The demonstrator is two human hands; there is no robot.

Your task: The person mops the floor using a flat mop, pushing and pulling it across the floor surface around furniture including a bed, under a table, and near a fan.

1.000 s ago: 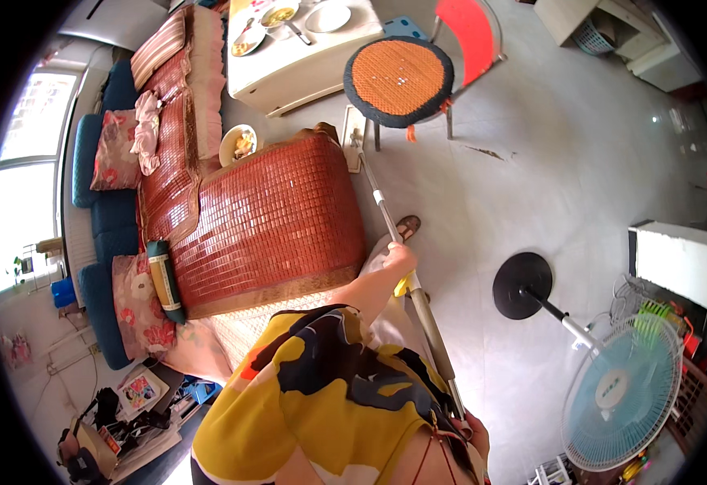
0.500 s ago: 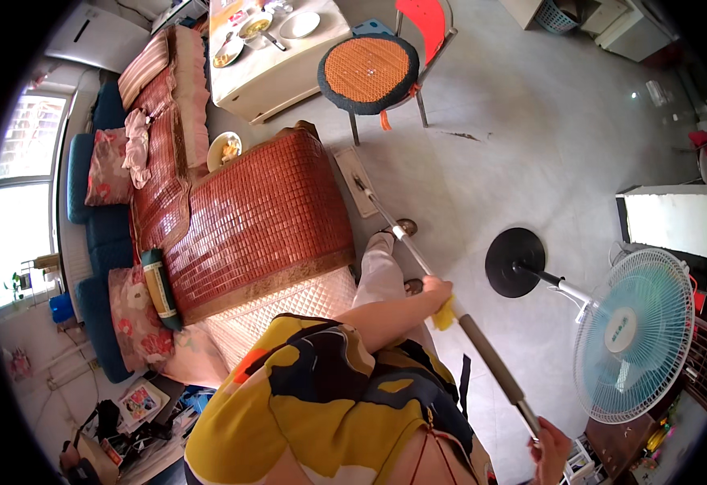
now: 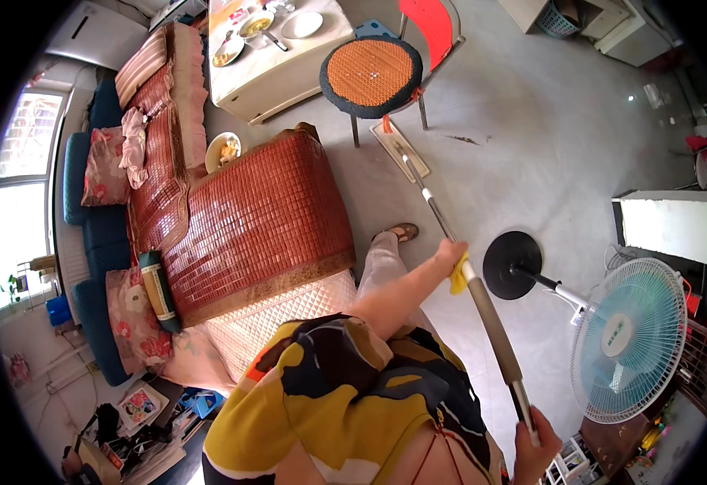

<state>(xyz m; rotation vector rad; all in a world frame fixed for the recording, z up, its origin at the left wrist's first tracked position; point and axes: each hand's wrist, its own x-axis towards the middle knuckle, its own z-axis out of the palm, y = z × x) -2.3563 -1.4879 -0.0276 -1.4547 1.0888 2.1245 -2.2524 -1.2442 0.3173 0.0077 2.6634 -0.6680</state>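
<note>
A long-handled flat mop (image 3: pixel 492 327) runs slantwise across the floor in front of me. My left hand (image 3: pixel 451 254) is wrapped round the middle of its pole, just above the thick brown sleeve. A yellow cloth (image 3: pixel 458 275) is bunched under that hand against the pole. Down at the lower right, my right hand (image 3: pixel 538 449) grips the pole's end. The pale rectangular mop head (image 3: pixel 415 158) lies flat on the floor, its far end close to the front of a chair (image 3: pixel 371 73) with a round woven seat pad.
A standing fan (image 3: pixel 624 343) with a black round base (image 3: pixel 513 265) is on the right. To the left is a sofa with a red-brown tile mat (image 3: pixel 260 218), and a bin (image 3: pixel 223 150) beside it. A table (image 3: pixel 313 65) with dishes stands at the back.
The mop head has slid right and away from the sofa's side toward the chair. My left hand has moved right and forward with the pole; my right hand has shifted slightly left.
</note>
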